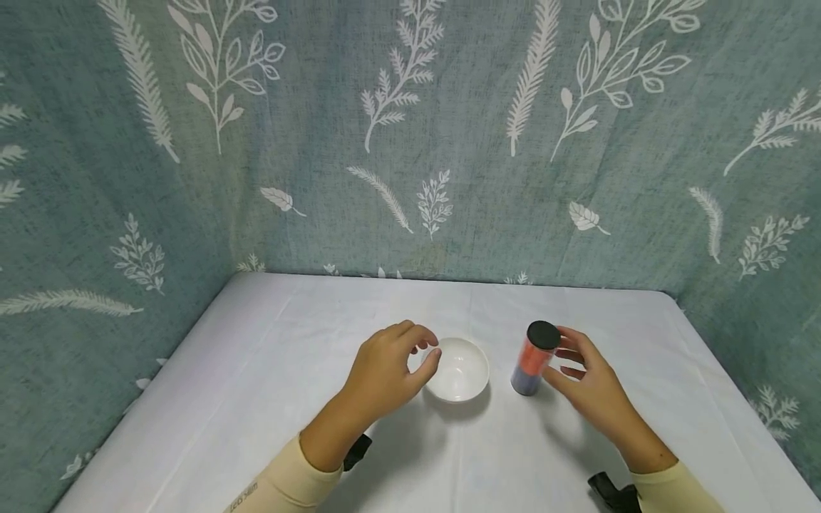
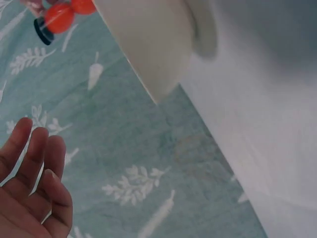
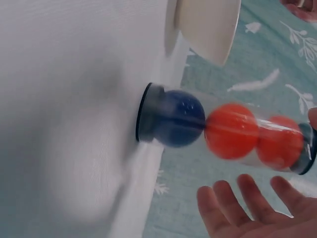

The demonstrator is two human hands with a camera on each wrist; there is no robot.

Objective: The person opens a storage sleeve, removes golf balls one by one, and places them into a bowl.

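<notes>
A clear tube [image 1: 534, 360] with black caps stands upright on the table, right of the white bowl [image 1: 458, 388]. In the right wrist view the tube [image 3: 218, 130] shows one blue ball [image 3: 179, 119] and two orange-red balls [image 3: 231, 131]. Around the tube's right side my right hand [image 1: 593, 388] has its fingers spread; the right wrist view shows a gap between those fingers and the tube. My left hand [image 1: 390, 370] hovers at the bowl's left rim with loosely bent fingers, holding nothing. In the left wrist view it appears [image 2: 37, 191] apart from the bowl [image 2: 148, 39].
A white cloth covers the table [image 1: 269, 385]. Green-blue fabric [image 1: 333, 142] with white leaf prints hangs behind and at both sides. Black straps or mounts [image 1: 614, 493] show near the wrists.
</notes>
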